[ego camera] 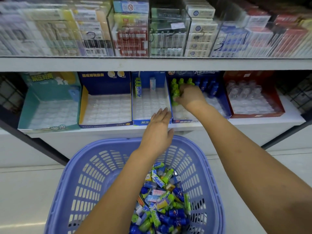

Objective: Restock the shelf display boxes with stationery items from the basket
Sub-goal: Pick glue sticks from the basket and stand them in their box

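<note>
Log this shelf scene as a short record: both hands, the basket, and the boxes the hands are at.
left hand: open, fingers straight, over the front edge of the middle blue box
right hand: fingers curled on green bottles inside the dark blue box
basket: purple, below the shelf, under both forearms
basket contents: mixed small items, mostly blue and green
</note>
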A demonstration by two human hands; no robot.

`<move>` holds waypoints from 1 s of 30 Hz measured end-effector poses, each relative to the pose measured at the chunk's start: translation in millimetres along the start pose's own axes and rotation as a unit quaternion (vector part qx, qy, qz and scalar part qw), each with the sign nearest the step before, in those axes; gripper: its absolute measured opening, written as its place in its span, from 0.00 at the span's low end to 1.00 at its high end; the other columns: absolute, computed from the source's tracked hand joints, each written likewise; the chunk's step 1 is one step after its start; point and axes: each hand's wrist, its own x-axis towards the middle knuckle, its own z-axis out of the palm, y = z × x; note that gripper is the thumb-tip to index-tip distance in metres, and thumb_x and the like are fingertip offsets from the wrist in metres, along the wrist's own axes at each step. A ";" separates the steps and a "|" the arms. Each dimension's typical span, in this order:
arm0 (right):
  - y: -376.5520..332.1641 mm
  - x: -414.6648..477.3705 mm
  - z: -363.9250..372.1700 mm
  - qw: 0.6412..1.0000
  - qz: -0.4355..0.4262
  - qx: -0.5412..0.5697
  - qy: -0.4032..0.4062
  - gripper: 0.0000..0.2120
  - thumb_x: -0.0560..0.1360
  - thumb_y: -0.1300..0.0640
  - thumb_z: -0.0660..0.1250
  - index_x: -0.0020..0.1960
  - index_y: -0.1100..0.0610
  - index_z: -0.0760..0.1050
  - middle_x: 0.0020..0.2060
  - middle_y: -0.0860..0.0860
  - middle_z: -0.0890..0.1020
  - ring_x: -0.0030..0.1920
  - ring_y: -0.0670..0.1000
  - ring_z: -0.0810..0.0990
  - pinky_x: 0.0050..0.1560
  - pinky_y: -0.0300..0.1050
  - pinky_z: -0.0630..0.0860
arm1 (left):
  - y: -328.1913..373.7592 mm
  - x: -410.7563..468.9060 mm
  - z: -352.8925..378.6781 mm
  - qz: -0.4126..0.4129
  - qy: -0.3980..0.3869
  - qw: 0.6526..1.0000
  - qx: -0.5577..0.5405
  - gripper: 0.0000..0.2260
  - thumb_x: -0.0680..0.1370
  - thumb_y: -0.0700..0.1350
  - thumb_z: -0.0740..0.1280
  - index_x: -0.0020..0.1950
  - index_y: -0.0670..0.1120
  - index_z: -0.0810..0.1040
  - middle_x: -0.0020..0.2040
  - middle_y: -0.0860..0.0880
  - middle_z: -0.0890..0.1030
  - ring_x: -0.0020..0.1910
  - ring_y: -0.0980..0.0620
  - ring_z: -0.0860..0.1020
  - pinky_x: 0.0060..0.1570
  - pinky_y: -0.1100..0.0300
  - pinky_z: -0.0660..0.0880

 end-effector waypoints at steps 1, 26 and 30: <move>0.6 -5.7 -2.6 1.000 0.001 0.000 0.004 0.18 0.75 0.54 0.66 0.61 0.63 0.72 0.55 0.60 0.79 0.56 0.59 0.77 0.44 0.42 0.68 | 1.6 -5.4 -3.2 0.004 0.022 0.999 -0.032 0.24 0.80 0.43 0.60 0.76 0.43 0.60 0.77 0.47 0.59 0.76 0.52 0.55 0.74 0.64 0.46; 31.6 -173.1 170.0 0.784 -0.073 -0.268 -0.554 0.15 0.73 0.54 0.71 0.54 0.62 0.77 0.42 0.53 0.77 0.44 0.54 0.76 0.51 0.49 0.74 | -48.2 -165.4 119.3 0.048 -0.479 0.869 0.113 0.13 0.76 0.40 0.65 0.59 0.37 0.76 0.59 0.38 0.72 0.58 0.39 0.71 0.44 0.49 0.71; 38.3 -156.9 129.6 0.845 -0.026 -0.024 -0.534 0.09 0.74 0.54 0.70 0.50 0.56 0.73 0.37 0.50 0.74 0.37 0.49 0.72 0.39 0.43 0.71 | -50.6 -159.9 123.6 0.070 -0.471 0.875 0.087 0.14 0.75 0.43 0.68 0.60 0.41 0.77 0.59 0.40 0.72 0.59 0.41 0.70 0.51 0.49 0.72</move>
